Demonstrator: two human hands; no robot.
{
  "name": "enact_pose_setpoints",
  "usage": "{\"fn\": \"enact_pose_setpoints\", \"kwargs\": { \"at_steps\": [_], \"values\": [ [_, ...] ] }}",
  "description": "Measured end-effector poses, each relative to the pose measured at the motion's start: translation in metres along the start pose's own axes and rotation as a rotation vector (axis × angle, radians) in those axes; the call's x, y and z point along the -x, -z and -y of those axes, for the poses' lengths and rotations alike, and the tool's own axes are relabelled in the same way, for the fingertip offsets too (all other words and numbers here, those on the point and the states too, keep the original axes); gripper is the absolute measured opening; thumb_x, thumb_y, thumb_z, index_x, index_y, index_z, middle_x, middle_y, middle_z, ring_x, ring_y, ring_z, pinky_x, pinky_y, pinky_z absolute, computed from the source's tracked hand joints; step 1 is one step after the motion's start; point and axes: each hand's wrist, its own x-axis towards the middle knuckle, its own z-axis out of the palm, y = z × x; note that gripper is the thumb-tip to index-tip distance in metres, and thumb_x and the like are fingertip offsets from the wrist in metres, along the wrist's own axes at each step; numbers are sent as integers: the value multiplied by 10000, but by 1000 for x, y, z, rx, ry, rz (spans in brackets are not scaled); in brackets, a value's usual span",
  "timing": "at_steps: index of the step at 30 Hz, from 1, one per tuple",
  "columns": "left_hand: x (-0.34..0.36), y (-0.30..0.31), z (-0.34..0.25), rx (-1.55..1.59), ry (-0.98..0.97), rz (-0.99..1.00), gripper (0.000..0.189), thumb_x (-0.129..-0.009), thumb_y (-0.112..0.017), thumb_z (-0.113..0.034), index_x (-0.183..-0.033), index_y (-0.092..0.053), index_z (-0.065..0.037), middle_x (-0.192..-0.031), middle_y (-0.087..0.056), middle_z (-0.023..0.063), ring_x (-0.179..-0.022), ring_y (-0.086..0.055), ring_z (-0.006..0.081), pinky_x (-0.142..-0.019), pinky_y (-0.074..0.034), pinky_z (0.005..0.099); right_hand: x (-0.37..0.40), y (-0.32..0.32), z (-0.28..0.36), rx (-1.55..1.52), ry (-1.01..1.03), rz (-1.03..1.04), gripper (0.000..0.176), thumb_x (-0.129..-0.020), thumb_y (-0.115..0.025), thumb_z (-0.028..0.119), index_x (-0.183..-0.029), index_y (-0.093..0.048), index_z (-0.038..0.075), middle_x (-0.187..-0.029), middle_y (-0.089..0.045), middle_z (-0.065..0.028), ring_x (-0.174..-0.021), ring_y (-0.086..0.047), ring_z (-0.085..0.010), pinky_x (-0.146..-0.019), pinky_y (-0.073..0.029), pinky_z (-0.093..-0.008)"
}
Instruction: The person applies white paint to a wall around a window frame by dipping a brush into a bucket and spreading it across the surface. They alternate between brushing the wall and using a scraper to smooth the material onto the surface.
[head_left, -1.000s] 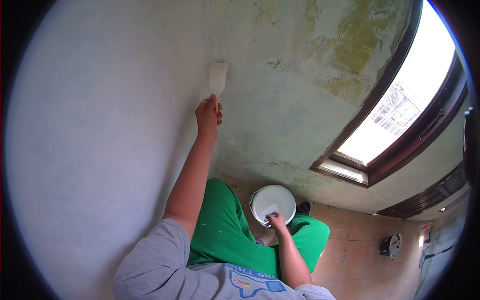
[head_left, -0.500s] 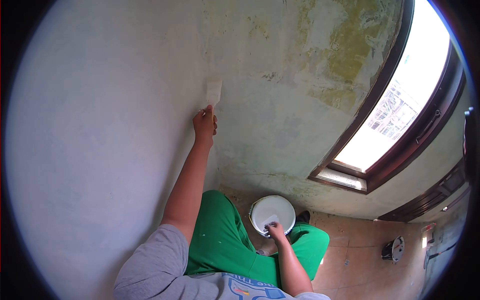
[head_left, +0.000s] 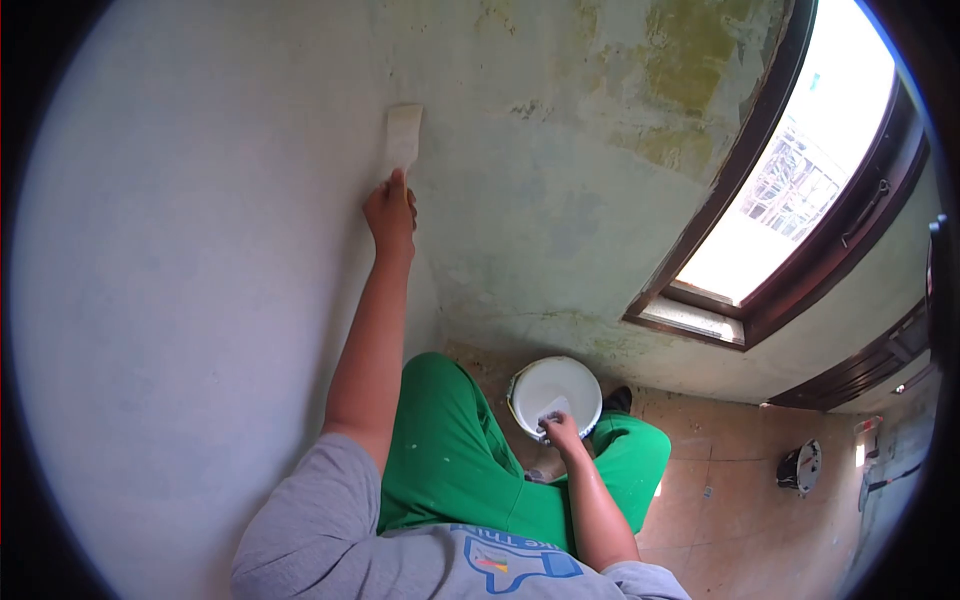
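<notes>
My left hand (head_left: 391, 212), arm stretched up, is wrapped round the handle of a putty knife (head_left: 404, 136). Its wide, pale blade points upward and lies against the wall by the corner. Low in front of me, my right hand (head_left: 562, 430) is closed on a small flat scraper (head_left: 554, 407) with a whitish blade. That scraper overlaps the near side of a round white bucket (head_left: 540, 378), which stands on the floor by my bent legs. The fingers of my right hand partly hide the scraper's grip.
On the left rises a smooth whitish wall (head_left: 190, 260). The adjoining wall (head_left: 560, 210) has greenish-yellow patches and a dark-framed window (head_left: 690, 318). A dark bucket (head_left: 800, 467) rests on the tiled floor (head_left: 730, 500) at the right.
My left hand and the putty knife have moved higher up along the corner. My right hand stays at the bucket with its scraper. The whole view has shifted slightly.
</notes>
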Motion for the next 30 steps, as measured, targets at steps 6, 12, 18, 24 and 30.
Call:
{"fn": "enact_pose_setpoints", "kwargs": {
  "at_steps": [6, 12, 18, 24, 30],
  "values": [
    [-14, 11, 2, -9, 398, 111, 363, -1047, -506, -391, -1146, -645, -71, -653, -474, -24, -463, -361, 65, -399, -244, 227, 23, 4, 38, -59, -29, 18, 278, -832, -706, 191, -992, -686, -36, -821, -719, -163, -669, -689, -221, -617, -540, -346],
    [28, 16, 46, -79, 451, 69, 371, -1061, -452, -392, -1102, -642, -75, -665, -482, -18, -472, -364, 65, -398, -244, 239, 13, 1, 22, 54, 81, 15, 225, -876, -663, 143, -1022, -655, -28, -828, -700, -124, -645, -648, -191, -562, -503, -330],
    [53, 14, 67, 44, 25, -79, 320, -1055, -488, -285, -936, -621, -19, -699, -524, 20, -571, -467, 109, -533, -378, 286, 15, 3, 26, 27, 86, 42, 247, -869, -683, 147, -1036, -659, -34, -832, -703, -126, -637, -648, -190, -564, -506, -325],
    [35, -18, 23, -544, -688, -298, 210, -1009, -558, -111, -932, -563, 84, -806, -534, 105, -681, -519, 232, -661, -432, 373, 24, 8, 30, 60, 85, 43, 236, -868, -674, 137, -1031, -666, -32, -839, -709, -132, -638, -658, -191, -556, -521, -325],
    [-6, -32, 38, -586, -572, -191, 162, -991, -534, -60, -970, -580, 94, -845, -590, 219, -758, -605, 395, -695, -465, 457, 24, 9, 31, -3, 36, 41, 226, -858, -673, 133, -1014, -672, -31, -828, -704, -126, -631, -652, -190, -544, -522, -325]
  ]
}}
